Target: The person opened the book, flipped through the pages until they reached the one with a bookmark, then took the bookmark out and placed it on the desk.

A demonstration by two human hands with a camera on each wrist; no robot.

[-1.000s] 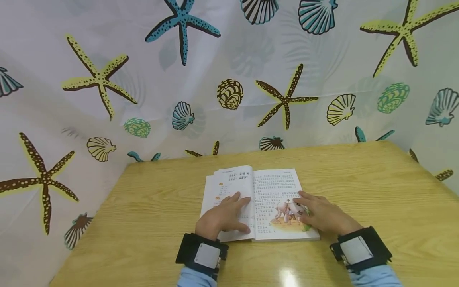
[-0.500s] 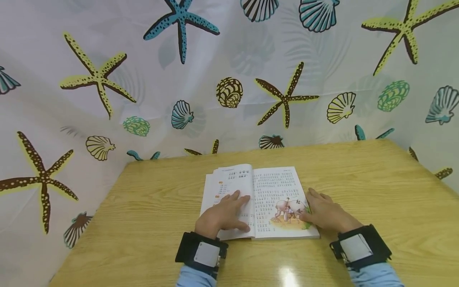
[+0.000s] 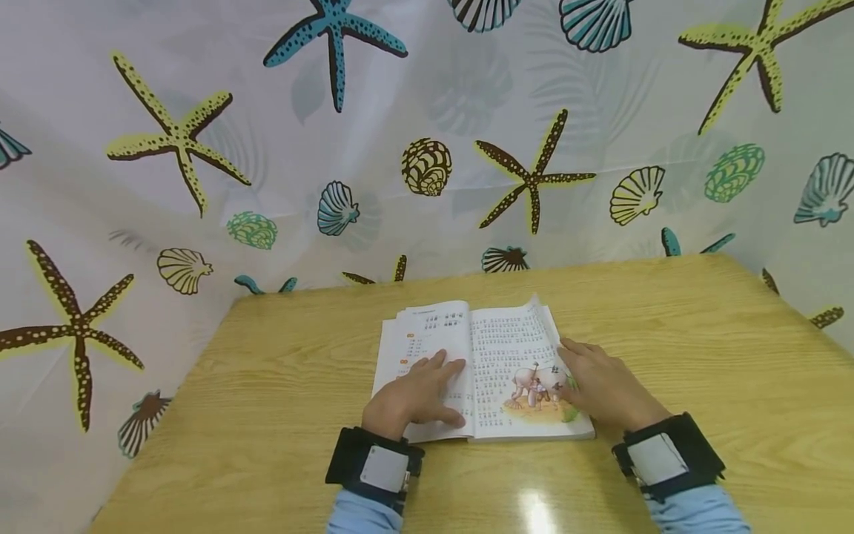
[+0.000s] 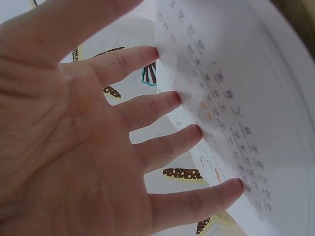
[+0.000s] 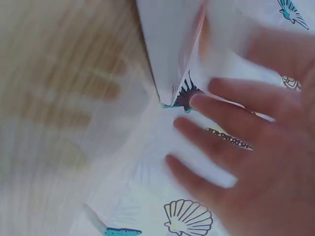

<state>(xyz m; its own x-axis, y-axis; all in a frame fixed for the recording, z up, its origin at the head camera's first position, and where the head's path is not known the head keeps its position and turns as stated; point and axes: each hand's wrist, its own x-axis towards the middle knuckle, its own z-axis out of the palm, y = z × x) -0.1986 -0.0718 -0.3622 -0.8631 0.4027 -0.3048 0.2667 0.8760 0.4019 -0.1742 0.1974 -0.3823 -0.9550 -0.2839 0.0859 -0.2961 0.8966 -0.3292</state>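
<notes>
An open book [image 3: 494, 348] lies on the wooden table, with printed text on both pages and a coloured picture at the lower right. My left hand [image 3: 416, 393] rests spread on the left page; its four fingertips touch the paper in the left wrist view. At the right edge, my right hand [image 3: 607, 386] has its thumb over the picture and its other fingers beside the margin. The upper corner of the right page [image 3: 536, 305] curls up. The right wrist view shows the right fingers [image 5: 231, 110] fairly straight and blurred, close to the book's edge [image 5: 170, 54].
The wooden table [image 3: 300, 356] extends around the book. Behind it hangs a white cloth [image 3: 387, 133] printed with starfish and shells. Each wrist wears a black strap [image 3: 347, 460] with a light box, above light blue sleeves [image 3: 363, 512].
My right hand slid from the picture outward to the right margin, then slightly back up along the edge. The right page's upper corner has lifted. My left hand keeps its place.
</notes>
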